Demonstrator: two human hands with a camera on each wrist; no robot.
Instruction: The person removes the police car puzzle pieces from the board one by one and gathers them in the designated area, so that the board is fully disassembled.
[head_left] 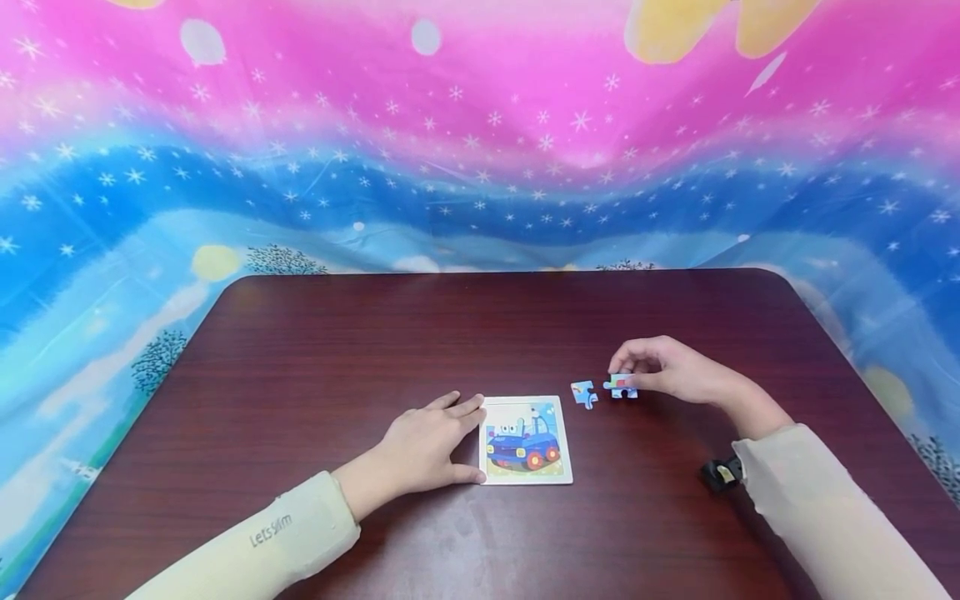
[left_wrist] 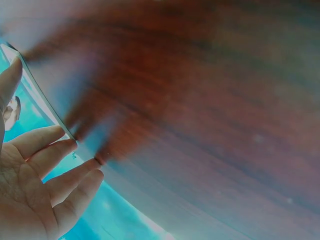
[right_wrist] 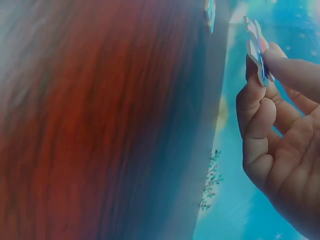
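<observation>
A square white-framed tray puzzle [head_left: 526,441] with a blue cartoon car lies near the middle of the table. My left hand [head_left: 431,446] rests at its left side, thumb and fingertips at the frame's edge, fingers fairly straight. To the right, my right hand [head_left: 675,371] pinches a jigsaw piece [head_left: 621,385] between thumb and fingers. In the right wrist view the held piece [right_wrist: 258,52] is seen edge-on, its surface light blue with a bit of red. Another light blue jigsaw piece [head_left: 584,394] lies on the table between the tray and the right hand.
The dark red-brown wooden table [head_left: 337,333] has rounded far corners. A pink and blue snowflake-print cloth [head_left: 480,150] hangs behind it and down the sides. A black wrist device [head_left: 722,474] sits at the right sleeve.
</observation>
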